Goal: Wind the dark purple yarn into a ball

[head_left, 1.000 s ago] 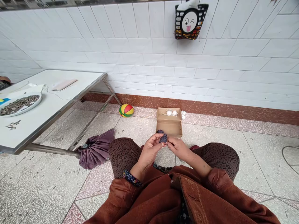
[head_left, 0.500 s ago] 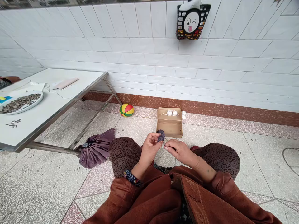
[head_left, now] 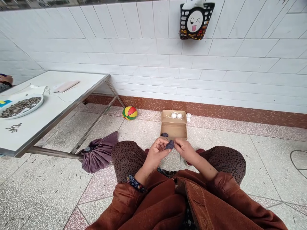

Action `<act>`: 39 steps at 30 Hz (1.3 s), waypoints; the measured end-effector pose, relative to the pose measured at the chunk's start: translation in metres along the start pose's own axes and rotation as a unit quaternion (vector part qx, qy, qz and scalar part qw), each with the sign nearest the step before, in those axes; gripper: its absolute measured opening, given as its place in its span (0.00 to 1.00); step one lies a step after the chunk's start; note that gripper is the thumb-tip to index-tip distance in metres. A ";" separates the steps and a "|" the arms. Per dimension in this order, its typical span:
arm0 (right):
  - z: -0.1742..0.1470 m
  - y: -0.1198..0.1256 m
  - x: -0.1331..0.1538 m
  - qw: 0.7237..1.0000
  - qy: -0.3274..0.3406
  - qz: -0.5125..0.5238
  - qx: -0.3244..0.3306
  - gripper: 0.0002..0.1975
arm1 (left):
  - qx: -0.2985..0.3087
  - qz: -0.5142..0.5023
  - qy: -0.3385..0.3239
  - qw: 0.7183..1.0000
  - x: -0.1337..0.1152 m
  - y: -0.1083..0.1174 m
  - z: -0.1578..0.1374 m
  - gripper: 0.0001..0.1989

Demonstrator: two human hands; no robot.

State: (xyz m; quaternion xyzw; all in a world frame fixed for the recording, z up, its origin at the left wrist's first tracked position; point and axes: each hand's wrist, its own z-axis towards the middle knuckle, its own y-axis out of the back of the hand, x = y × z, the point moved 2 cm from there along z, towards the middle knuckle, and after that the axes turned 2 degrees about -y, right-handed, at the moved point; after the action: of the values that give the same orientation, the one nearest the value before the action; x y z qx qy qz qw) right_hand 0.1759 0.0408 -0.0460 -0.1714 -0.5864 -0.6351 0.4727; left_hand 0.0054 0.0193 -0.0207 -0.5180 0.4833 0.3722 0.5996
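A small ball of dark purple-grey yarn [head_left: 169, 145] is held between both hands above my lap. My left hand [head_left: 154, 155] grips it from the left with thumb and fingers. My right hand [head_left: 185, 150] pinches at its right side, with fingertips close against it; the strand there is too small to make out. Just beyond the hands, an open cardboard box [head_left: 174, 129] lies on the floor. A second dark yarn ball [head_left: 164, 134] sits in its near left corner.
White yarn balls [head_left: 177, 115] lie in the box's lid, others beside it. A striped ball [head_left: 129, 113] rests by the table leg. On the white table [head_left: 59, 105] stands a plate of seeds [head_left: 21, 107]. A folded purple umbrella [head_left: 99, 156] leans below; another person's hand [head_left: 8, 79] shows far left.
My right hand has come in against the held yarn ball from a short distance right. The held ball has shifted right and nearer, so the ball in the box now shows.
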 end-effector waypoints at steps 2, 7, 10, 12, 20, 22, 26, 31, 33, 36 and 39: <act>-0.011 -0.008 0.001 1.000 -0.005 -0.012 0.022 0.09 | -0.061 -0.003 -0.008 0.998 0.004 0.005 0.003 0.15; -0.022 -0.005 0.020 0.995 0.057 -0.013 0.079 0.10 | -0.119 0.066 -0.023 0.990 0.008 0.012 0.008 0.14; -0.015 0.009 0.033 0.993 0.086 -0.005 0.086 0.10 | -0.103 0.130 -0.043 0.985 0.006 0.011 0.007 0.13; -0.006 0.018 0.038 0.994 0.088 -0.001 0.071 0.10 | -0.067 0.163 -0.060 0.982 0.004 0.007 0.004 0.11; 0.008 0.019 0.015 0.998 0.028 0.052 -0.025 0.12 | 0.069 0.058 -0.042 0.995 -0.003 -0.004 -0.003 0.12; 0.001 0.011 0.007 0.998 0.011 0.051 -0.020 0.12 | 0.055 0.023 -0.033 0.998 -0.003 -0.001 -0.003 0.13; -0.015 -0.003 0.004 1.000 0.015 0.020 0.014 0.10 | -0.036 0.005 -0.026 0.999 0.002 0.006 0.002 0.15; -0.023 -0.004 0.022 0.990 0.092 -0.054 0.090 0.10 | -0.131 0.051 -0.031 0.990 0.007 0.012 0.007 0.15; -0.022 0.003 0.033 0.984 0.127 -0.071 0.102 0.11 | -0.130 0.076 -0.036 0.988 0.006 0.012 0.007 0.14; -0.014 0.017 0.047 0.981 0.158 -0.067 0.086 0.11 | -0.099 0.116 -0.037 0.988 0.004 0.010 0.006 0.13; 0.002 0.031 0.051 0.985 0.159 -0.046 0.052 0.11 | -0.042 0.154 -0.051 0.986 0.002 0.004 0.003 0.11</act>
State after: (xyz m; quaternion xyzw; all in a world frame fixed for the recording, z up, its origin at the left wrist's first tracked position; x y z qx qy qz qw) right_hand 0.1749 0.0264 0.0122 -0.0162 -0.5436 -0.6436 0.5385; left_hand 0.0026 0.0226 -0.0242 -0.4427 0.5098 0.5059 0.5369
